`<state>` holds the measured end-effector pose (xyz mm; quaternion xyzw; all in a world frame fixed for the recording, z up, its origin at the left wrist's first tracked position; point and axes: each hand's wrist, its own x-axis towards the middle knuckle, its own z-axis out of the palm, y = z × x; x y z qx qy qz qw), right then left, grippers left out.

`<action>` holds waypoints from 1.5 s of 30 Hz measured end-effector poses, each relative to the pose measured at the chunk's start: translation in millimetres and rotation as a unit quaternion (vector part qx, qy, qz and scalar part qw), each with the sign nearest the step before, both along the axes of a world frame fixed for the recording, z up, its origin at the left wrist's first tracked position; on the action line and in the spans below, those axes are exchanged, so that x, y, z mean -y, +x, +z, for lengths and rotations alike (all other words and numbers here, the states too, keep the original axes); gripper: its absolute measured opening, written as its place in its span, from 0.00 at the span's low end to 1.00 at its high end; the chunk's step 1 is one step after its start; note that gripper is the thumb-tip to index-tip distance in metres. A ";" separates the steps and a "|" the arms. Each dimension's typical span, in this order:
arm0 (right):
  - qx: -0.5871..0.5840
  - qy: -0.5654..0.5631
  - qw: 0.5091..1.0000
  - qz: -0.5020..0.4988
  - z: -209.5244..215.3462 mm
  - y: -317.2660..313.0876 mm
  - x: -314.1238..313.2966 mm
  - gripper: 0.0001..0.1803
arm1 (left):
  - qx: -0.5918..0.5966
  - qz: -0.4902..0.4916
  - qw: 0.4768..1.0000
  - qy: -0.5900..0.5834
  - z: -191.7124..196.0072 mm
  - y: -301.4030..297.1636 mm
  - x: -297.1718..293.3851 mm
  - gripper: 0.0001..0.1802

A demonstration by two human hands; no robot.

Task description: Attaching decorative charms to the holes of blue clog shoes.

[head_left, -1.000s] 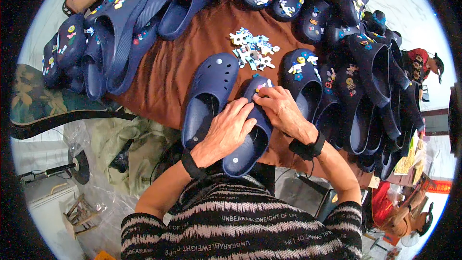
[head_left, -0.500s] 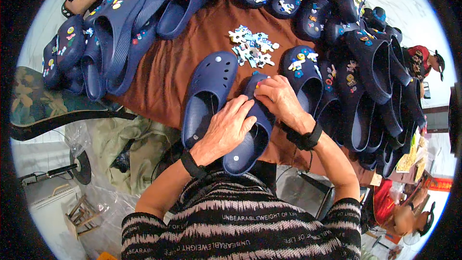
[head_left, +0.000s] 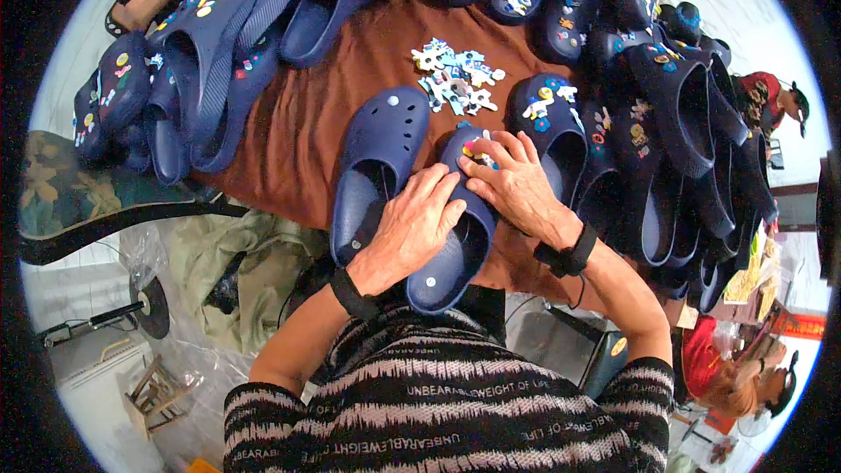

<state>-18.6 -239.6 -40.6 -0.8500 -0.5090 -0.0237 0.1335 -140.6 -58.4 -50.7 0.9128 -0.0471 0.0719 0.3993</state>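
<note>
Navy blue is the clog (head_left: pixel 448 267), lying directly under both hands. The left hand (head_left: pixel 410 226) grasps its left side, thumb at the opening. The right hand (head_left: pixel 519 188) bends its fingers over the charms (head_left: pixel 469 149) at the toe; whether they pinch 1 of these, I cannot tell, because the knuckles cover the place. If the left grasp is too loose, the clog may turn under pressure. If a charm sits crooked, uneven pressing could make it pop out. Just right of the grip, the decorated clog (head_left: pixel 545 105) may get knocked; ahead, the charm pile (head_left: pixel 460 79) could scatter if fingers slip forward.
</note>
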 end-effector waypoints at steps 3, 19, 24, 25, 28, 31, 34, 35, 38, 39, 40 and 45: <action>-0.012 0.025 1.000 0.004 3.3 1.5 -0.5 0.17 | -0.001 0.000 1.000 0.011 -0.5 -1.8 0.0 0.23; -0.088 -0.052 0.991 -0.083 -20.6 102.8 -34.3 0.10 | 0.032 -0.040 0.999 0.007 -3.5 -3.6 -2.7 0.25; -0.047 -0.083 0.995 -0.038 -27.4 115.9 -47.3 0.17 | 0.027 -0.061 0.998 0.021 -1.3 -3.3 -4.7 0.26; -0.048 -0.083 0.995 -0.039 -29.8 118.4 -46.8 0.17 | 0.043 -0.068 0.996 0.036 -1.4 -3.1 -4.1 0.26; -0.057 -0.034 0.997 -0.026 -32.7 121.7 -51.4 0.14 | 0.053 -0.076 0.994 0.050 -2.2 -1.9 -6.6 0.27; -0.066 -0.049 0.993 -0.085 -34.4 125.1 -52.4 0.10 | 0.042 -0.075 0.996 0.038 -2.4 -2.6 -6.4 0.30; -0.344 0.125 0.918 -0.153 -49.6 148.8 -30.8 0.08 | 0.041 -0.055 0.997 0.018 0.0 -1.5 -1.1 0.31; -0.345 0.124 0.918 -0.150 -43.1 144.4 -31.0 0.08 | 0.042 -0.030 0.999 0.013 0.6 -1.9 -1.1 0.30; -0.566 0.211 0.778 -0.176 -13.5 117.2 -34.7 0.09 | 0.075 0.022 0.995 0.059 -1.5 -2.3 -7.9 0.29; -0.565 0.214 0.777 -0.179 -11.2 115.7 -31.4 0.09 | 0.075 0.017 0.995 0.059 -1.1 -0.8 -8.4 0.29; -0.576 0.208 0.771 -0.175 -9.9 114.4 -27.8 0.09 | 0.072 0.029 0.994 0.075 -0.8 0.6 -9.0 0.29; -0.565 0.295 0.751 -0.174 5.1 88.4 -17.0 0.08 | 0.058 0.023 0.994 0.087 -0.7 -1.0 -14.8 0.29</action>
